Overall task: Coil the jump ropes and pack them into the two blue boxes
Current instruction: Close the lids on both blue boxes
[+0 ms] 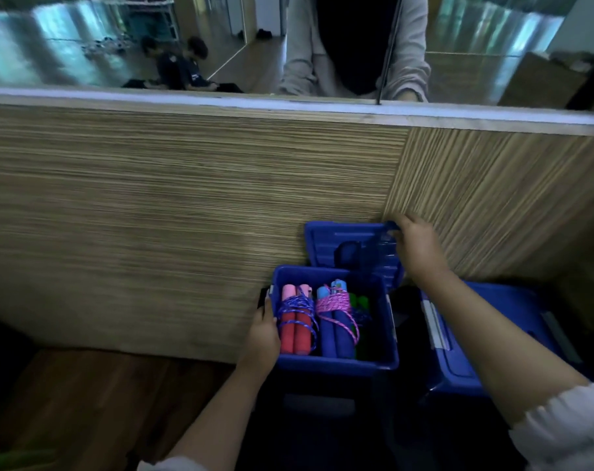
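Head view | left hand grips box rim | right hand pinches lid edge

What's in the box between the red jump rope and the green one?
In the head view, a coiled blue-handled jump rope wrapped in pink cord lies between the red-handled rope and the green handles, all inside the open blue box.

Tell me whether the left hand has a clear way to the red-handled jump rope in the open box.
Probably yes. The left hand grips the open blue box at its left wall, right beside the red-handled jump rope, which lies uncovered; the lid is raised behind.
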{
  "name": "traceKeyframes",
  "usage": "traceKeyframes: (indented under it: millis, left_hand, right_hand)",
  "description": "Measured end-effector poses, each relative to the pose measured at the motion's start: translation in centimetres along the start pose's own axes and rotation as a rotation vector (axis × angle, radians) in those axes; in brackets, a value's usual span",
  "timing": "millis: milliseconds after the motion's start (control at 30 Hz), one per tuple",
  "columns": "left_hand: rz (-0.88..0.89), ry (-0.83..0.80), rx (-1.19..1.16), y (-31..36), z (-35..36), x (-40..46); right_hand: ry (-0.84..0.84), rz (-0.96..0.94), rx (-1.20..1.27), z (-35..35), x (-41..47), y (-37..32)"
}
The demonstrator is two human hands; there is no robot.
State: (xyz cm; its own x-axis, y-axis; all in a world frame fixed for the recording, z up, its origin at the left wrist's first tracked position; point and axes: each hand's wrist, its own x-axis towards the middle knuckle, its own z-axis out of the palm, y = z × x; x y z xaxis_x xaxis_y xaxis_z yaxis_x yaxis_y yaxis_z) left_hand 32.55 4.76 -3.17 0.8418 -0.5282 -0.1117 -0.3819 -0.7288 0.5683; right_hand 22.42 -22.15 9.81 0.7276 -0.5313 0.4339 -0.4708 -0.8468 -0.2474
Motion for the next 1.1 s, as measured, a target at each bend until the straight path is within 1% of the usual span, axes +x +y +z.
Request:
traceKeyframes:
  millis: [33, 133, 233, 333, 400, 467, 533, 633, 733, 833, 933, 1033, 1067, 1100]
  left_hand:
    - [0.003, 0.003, 0.001, 0.1, 0.0, 0.1]
    - [-0.021, -0.057, -0.003, 0.5, -0.6, -0.3]
    - [-0.048, -0.048, -0.110, -0.4, -0.5, -0.3]
    - [-0.125, -0.032, -0.203, -0.6, -0.7, -0.3]
    - [-0.188, -0.045, -0.300, -0.8, -0.8, 0.0]
    - [-0.242, -0.030, -0.433, -1.4, -0.6, 0.6]
    - [-0.289, -0.010, -0.545, -2.6, 0.2, 1.6]
    - [-0.324, -0.032, -0.638, -3.7, 1.2, 2.6]
    - [-0.343, -0.046, -0.703, -3.2, 0.7, 2.1]
    - [-0.355, -0.040, -0.720, -2.1, -0.6, 1.0]
    - [-0.349, -0.069, -0.692, -0.8, -1.8, 0.5]
    - [-0.333, -0.090, -0.669, -0.4, -2.2, 0.6]
    - [-0.333, -0.088, -0.662, -0.5, -2.1, 0.8]
    - [-0.334, -0.087, -0.661, -0.6, -2.0, 0.9]
  right_hand:
    - [0.029, -0.012, -0.001, -0.9, -0.1, 0.0]
    - [0.126, -0.057, 0.007, -3.9, -1.0, -0.5]
    - [0.241, -0.085, 0.059, -7.1, -2.1, -1.3]
    - [0.334, -0.029, 0.211, -10.0, -3.8, -2.5]
    - [0.346, 0.052, 0.316, -10.9, -5.0, -2.9]
    - [0.315, 0.166, 0.386, -10.2, -6.1, -2.7]
    - [0.250, 0.337, 0.486, -7.9, -7.3, -2.0]
    - [0.058, 0.625, 0.586, -2.3, -9.8, -0.8]
    - [-0.100, 0.790, 0.630, 2.3, -12.1, -0.8]
    - [-0.147, 0.880, 0.570, 4.3, -13.5, -1.3]
    - [-0.206, 0.926, 0.381, 4.9, -14.4, -1.5]
    - [-0.228, 0.922, 0.142, 4.9, -14.6, -1.8]
    - [-0.217, 0.897, 0.088, 4.9, -14.6, -2.1]
    - [-0.196, 0.824, 0.029, 4.9, -14.4, -2.6]
